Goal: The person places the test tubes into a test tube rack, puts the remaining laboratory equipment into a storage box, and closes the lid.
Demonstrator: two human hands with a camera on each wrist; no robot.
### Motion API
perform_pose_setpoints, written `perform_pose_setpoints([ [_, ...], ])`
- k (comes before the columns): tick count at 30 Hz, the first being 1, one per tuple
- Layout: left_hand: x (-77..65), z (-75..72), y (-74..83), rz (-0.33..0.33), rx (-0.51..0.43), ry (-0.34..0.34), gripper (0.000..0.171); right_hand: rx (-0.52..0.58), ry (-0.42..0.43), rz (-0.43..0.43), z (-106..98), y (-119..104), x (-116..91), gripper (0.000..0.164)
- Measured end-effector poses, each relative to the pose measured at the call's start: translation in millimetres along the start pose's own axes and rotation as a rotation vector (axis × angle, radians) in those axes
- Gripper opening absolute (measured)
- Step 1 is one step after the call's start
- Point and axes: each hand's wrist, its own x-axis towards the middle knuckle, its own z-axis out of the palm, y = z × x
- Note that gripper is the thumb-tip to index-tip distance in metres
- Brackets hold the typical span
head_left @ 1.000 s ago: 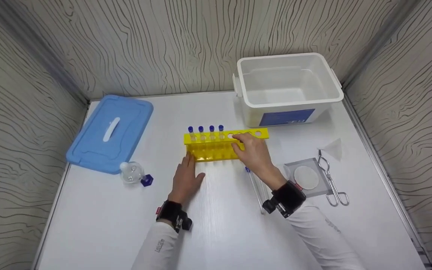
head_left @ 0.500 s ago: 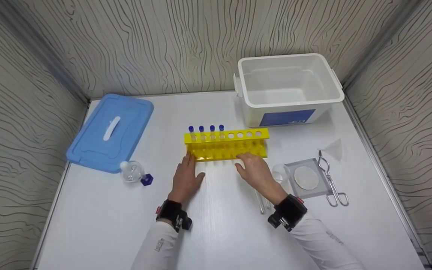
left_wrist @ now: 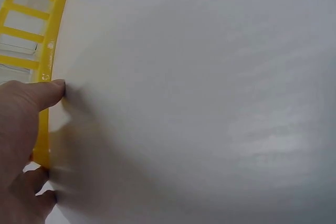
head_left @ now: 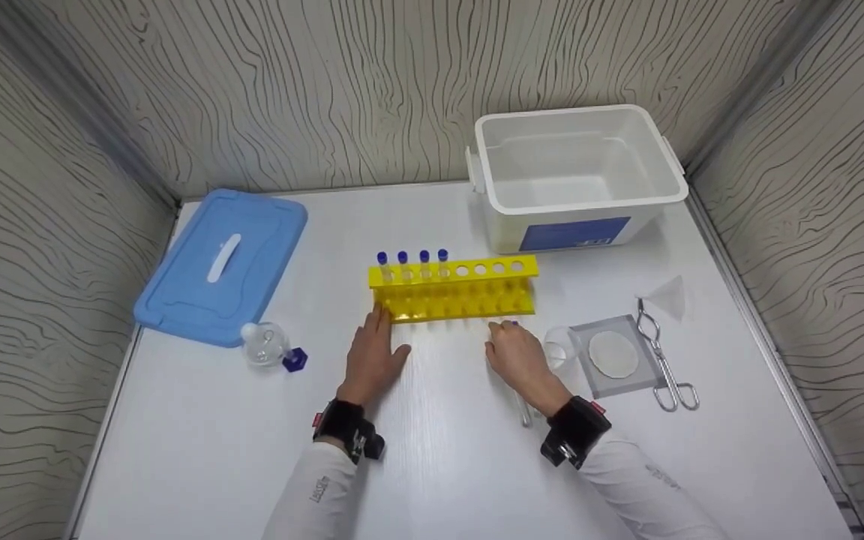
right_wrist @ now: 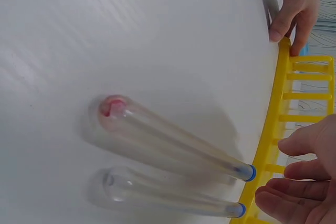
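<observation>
A yellow test tube rack (head_left: 458,289) stands mid-table, with several blue-capped test tubes (head_left: 424,264) upright in its left holes. My left hand (head_left: 373,360) touches the rack's lower left end with extended fingers, its thumb apart from the rack in the head view. In front of the rack's right part is my right hand (head_left: 518,356). In the right wrist view its fingers (right_wrist: 302,140) are relaxed and separated, beside two capped tubes lying on the table. One of these, the upper tube (right_wrist: 173,135), shows red at its rounded end; the lower tube (right_wrist: 170,195) looks clear.
A clear beaker (head_left: 559,349), filter paper (head_left: 613,355) on a grey square, metal tongs (head_left: 653,341) and a funnel (head_left: 668,298) lie right. A white bin (head_left: 559,225) stands behind. A glass vessel (head_left: 265,346) and blue lid (head_left: 199,292) are left.
The right hand has come down from the rack's top row, past its base, to the loose tubes in front. The left hand stays at the rack's left end.
</observation>
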Motion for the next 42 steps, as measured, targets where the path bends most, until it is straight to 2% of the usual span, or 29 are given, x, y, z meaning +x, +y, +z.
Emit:
perform_pose_setpoints([
  [4, 0.5, 1.6, 0.4, -0.015, 0.008, -0.005, 0.084, -0.022, -0.015, 0.029, 5, 1, -1, 0.020],
  [12, 0.1, 0.9, 2.4, -0.040, 0.006, -0.023, 0.085, -0.059, 0.012, 0.045, 15, 2, -3, 0.019],
  [25, 0.6, 1.1, 0.6, -0.025, 0.009, -0.007, 0.086, -0.006, -0.069, 0.146, 17, 1, -1, 0.014],
  [30, 0.9, 2.3, 0.1, -0.019, 0.028, 0.003, 0.086, 0.005, -0.028, 0.138, 19, 1, 0, 0.008],
  [34, 0.6, 3.1, 0.6, -0.039, 0.032, -0.007, 0.086, 0.018, -0.013, 0.134, 21, 2, 1, 0.007],
  [42, 1.6, 2.6, 0.8, -0.053, 0.016, -0.019, 0.088, 0.101, -0.090, 0.205, 13, -1, 13, 0.022],
])
